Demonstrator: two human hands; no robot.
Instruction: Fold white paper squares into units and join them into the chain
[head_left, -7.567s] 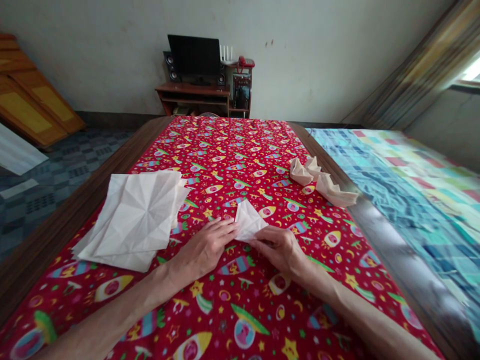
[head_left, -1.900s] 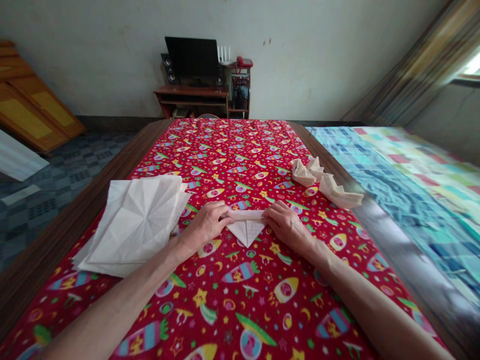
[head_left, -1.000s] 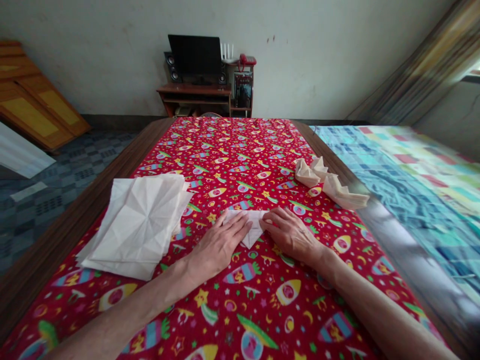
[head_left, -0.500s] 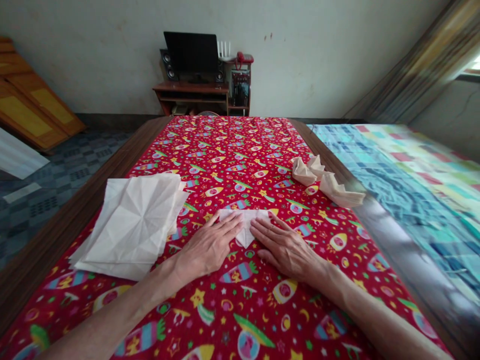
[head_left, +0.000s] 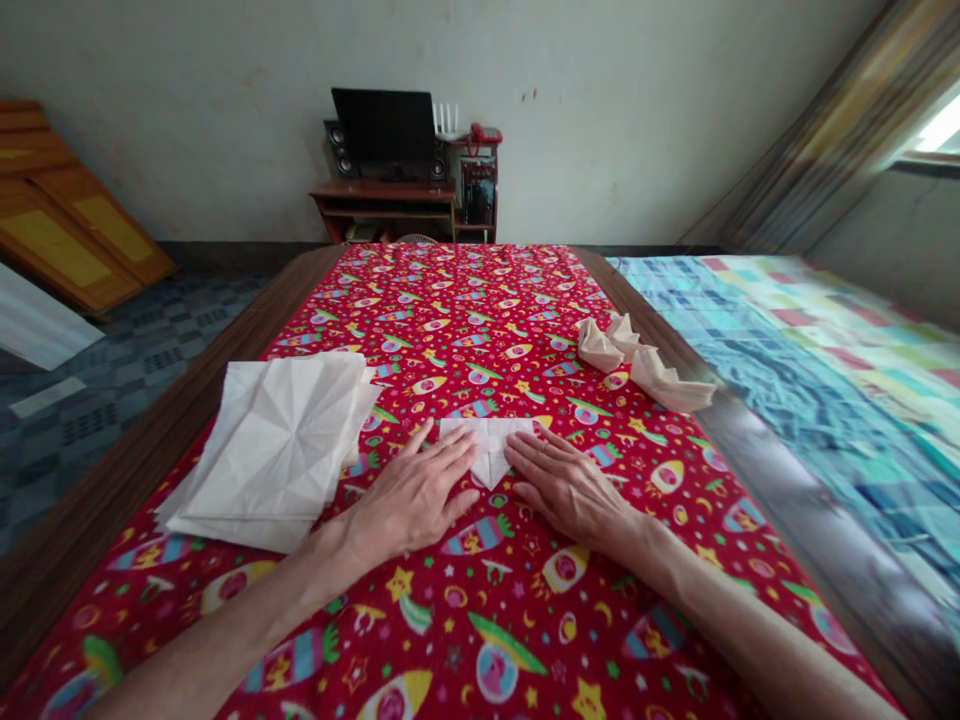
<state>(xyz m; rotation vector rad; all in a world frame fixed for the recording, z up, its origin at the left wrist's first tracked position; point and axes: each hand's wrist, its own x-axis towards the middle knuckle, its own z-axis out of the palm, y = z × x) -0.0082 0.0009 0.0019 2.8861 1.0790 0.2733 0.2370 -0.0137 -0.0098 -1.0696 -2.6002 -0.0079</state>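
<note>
A small folded sheet of white paper (head_left: 491, 452) lies flat on the red patterned cloth, straight along its far edge and pointed toward me. My left hand (head_left: 421, 490) rests flat with its fingertips on the paper's left part, thumb spread away. From the other side, my right hand (head_left: 566, 485) lays its outstretched fingers on the paper's right part. Both hands partly cover the paper's sides. To the left of my left hand is a stack of creased white paper sheets (head_left: 274, 445). Folded paper pieces (head_left: 667, 380) with pointed tips stand at the right.
The red cloth (head_left: 480, 330) covers the middle of a dark wooden table (head_left: 232, 320). Beyond its far end is a desk (head_left: 382, 192) with a monitor (head_left: 384, 125), speakers and a red telephone (head_left: 486, 135). A bed with a checked cover (head_left: 787, 330) adjoins on the right.
My hands have drawn slightly apart on the paper, showing more of its middle. The left thumb has spread out. The whole view has tilted a little.
</note>
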